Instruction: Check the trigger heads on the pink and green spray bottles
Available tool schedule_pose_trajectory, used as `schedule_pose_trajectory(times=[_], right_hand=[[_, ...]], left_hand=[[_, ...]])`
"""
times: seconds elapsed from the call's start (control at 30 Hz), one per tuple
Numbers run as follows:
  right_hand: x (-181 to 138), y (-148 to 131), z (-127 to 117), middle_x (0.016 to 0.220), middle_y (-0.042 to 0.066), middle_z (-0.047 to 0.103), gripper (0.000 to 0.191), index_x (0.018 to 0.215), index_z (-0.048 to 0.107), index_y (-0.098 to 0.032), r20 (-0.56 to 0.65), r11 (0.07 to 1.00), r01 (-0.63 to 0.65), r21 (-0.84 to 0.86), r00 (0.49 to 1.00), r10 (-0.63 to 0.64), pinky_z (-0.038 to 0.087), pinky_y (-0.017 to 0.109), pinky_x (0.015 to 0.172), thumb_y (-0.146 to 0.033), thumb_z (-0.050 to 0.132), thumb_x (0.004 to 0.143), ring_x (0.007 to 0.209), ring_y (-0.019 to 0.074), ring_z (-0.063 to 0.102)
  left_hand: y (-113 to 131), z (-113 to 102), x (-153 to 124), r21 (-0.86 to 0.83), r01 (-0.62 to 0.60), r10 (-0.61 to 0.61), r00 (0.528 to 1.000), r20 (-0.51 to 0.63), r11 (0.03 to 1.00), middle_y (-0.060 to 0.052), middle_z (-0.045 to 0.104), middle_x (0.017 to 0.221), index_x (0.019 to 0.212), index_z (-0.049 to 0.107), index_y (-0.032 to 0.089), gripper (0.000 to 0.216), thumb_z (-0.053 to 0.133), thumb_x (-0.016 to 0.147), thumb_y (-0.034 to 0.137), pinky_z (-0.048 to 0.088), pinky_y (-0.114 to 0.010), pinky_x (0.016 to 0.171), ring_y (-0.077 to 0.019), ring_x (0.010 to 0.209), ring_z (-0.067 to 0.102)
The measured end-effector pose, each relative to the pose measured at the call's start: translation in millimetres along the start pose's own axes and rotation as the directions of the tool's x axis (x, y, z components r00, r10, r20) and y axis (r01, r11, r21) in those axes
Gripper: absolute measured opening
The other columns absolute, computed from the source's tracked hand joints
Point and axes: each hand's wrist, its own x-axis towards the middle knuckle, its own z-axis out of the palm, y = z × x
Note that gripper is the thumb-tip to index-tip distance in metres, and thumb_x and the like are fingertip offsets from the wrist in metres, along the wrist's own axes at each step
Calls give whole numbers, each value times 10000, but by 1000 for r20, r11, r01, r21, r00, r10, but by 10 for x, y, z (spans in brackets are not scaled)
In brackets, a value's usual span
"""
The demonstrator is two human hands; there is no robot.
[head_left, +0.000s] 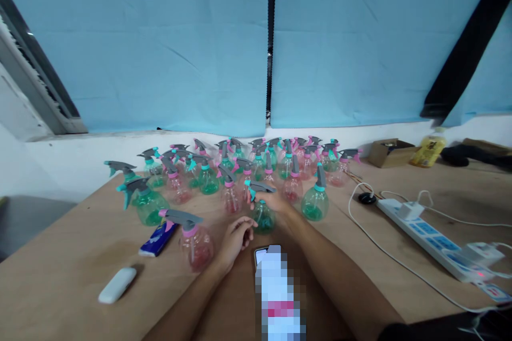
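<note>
The right hand (pixel 275 201) grips the green trigger spray bottle (pixel 264 220) round its neck; the left hand (pixel 239 232), half curled, is just beside it, whether holding anything I cannot tell, with a pink trigger spray bottle (pixel 197 250) on the table (pixel 76 256) left of that hand

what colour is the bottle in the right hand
The bottle is see-through green, best seen in the head view.

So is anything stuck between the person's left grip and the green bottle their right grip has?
No, nothing visible. The left grip is close beside the green bottle, which the right grip holds near its top. The nearest pink bottle stands on the left grip's other side, out of the way.
</note>
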Motion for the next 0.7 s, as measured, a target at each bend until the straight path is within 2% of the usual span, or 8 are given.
schedule_pose_trajectory(times=[0.17, 0.27, 0.5, 0.7], right_hand=[[-10, -11, -27, 604, -12, 623, 229, 758, 676, -181, 48, 996, 56, -72, 997, -52, 464, 273, 623, -210, 495, 622, 562, 144, 584], [-16, -34, -23, 577, -18, 605, 242, 768, 671, -187, 45, 992, 40, -118, 998, -35, 457, 275, 648, -204, 480, 621, 591, 150, 584], [-2, -49, 15, 668, 5, 638, 205, 692, 640, -180, -1, 995, -28, -96, 1000, 28, 455, 270, 604, -214, 476, 574, 581, 147, 585], [-5, -18, -21, 615, -5, 629, 231, 736, 674, -183, 26, 994, 15, -110, 1000, -13, 456, 264, 641, -194, 482, 608, 602, 146, 591]], left_hand=[[-4, -4, 8, 8, -9, 9, 1000, 11, 1000, 56, 509, 547, 795, 625, 180, 266, 523, 772, 424, 192, -188, 411, -71, 409, 390], [-1, -2, 10, 11, -12, 12, 1000, 11, 1000, 53, 511, 549, 798, 625, 175, 266, 526, 773, 421, 189, -189, 412, -70, 413, 388], [8, 3, -4, 11, -16, 16, 1000, 19, 1000, 56, 512, 549, 798, 621, 183, 261, 529, 771, 426, 187, -186, 413, -74, 417, 392], [0, -2, 2, 11, -4, 4, 1000, 18, 1000, 57, 510, 555, 799, 624, 186, 270, 536, 765, 440, 194, -186, 408, -75, 416, 394]])
